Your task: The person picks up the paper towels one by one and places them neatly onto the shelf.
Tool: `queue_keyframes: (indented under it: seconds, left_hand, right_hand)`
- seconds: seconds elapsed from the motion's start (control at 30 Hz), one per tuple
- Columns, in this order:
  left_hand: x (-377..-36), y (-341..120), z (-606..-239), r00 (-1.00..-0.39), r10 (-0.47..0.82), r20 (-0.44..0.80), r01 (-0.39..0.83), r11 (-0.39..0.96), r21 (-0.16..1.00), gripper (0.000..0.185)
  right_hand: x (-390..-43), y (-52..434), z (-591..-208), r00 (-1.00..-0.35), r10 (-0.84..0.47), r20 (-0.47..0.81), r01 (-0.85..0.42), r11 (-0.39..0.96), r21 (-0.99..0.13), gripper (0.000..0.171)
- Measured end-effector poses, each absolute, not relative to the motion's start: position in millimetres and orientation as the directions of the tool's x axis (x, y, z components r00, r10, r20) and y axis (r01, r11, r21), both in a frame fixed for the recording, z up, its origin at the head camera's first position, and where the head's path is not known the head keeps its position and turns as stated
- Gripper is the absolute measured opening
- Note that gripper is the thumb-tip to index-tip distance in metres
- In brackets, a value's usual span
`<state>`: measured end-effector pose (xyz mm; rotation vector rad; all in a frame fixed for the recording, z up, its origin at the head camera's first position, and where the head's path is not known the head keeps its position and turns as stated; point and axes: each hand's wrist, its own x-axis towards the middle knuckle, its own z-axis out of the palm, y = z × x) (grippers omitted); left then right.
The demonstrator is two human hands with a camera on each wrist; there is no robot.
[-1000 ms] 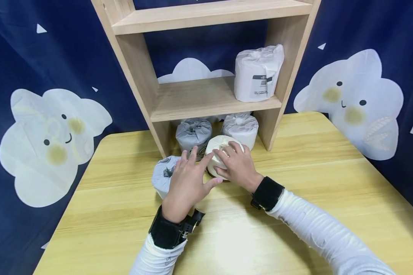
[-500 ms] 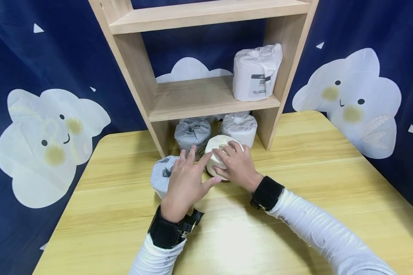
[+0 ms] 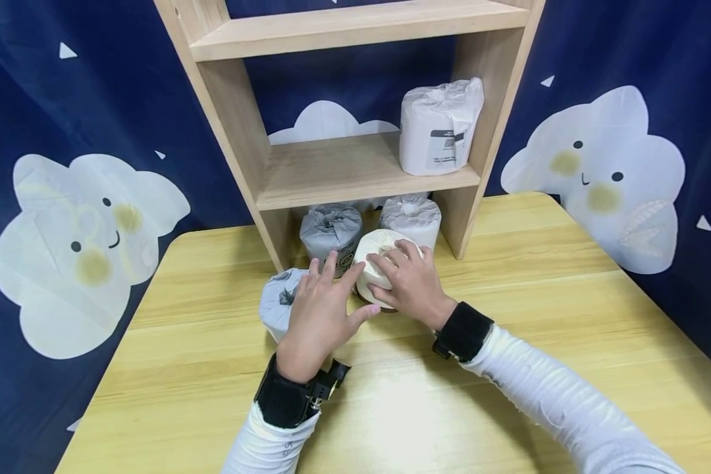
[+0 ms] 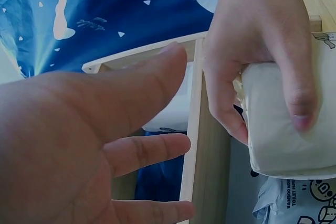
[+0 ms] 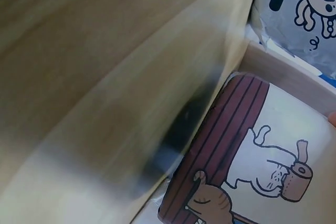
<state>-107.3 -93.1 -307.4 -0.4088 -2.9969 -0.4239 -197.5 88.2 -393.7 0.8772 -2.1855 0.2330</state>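
My right hand (image 3: 415, 280) grips a cream-wrapped toilet roll (image 3: 370, 247) near the foot of the shelf. In the left wrist view, its thumb presses the side of the roll while the fingers bend over the end with the core hole. A maroon band and cartoon drawings mark the wrapper (image 5: 268, 150) in the right wrist view. My left hand (image 3: 320, 316) is spread, fingers fairly straight, partly covering a pale blue-grey toilet roll (image 3: 274, 306); whether it touches that roll I cannot tell. Behind the cream roll stand a grey toilet roll (image 3: 332, 227) and a white one (image 3: 421, 220).
A wooden shelf unit (image 3: 343, 191) stands at the back of the yellow wood-grain table (image 3: 201, 368). On its middle board sits a white-wrapped toilet roll (image 3: 432, 141), to the right. A dark blue curtain (image 3: 124, 85) with cloud faces hangs behind.
The cream toilet roll, in my right hand's grip, has shifted very slightly up and back. My left hand has stayed almost still. The head view has moved a little.
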Motion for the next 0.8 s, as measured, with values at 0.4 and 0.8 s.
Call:
queue_keyframes:
  seconds: [0.4,0.8]
  left_hand:
    - [-105,-93,-307,-0.962,0.249,0.114,0.271,0.926,0.262,0.07]
    - [-106,-93,-307,-0.96,0.242,0.142,0.271,0.93,0.247,0.07]
  right_hand:
    - [-193,95,-381,-0.454,-0.487,0.746,-0.657,0.749,0.089,0.051]
    - [-189,102,-369,-0.431,-0.5,0.751,-0.665,0.739,0.111,0.05]
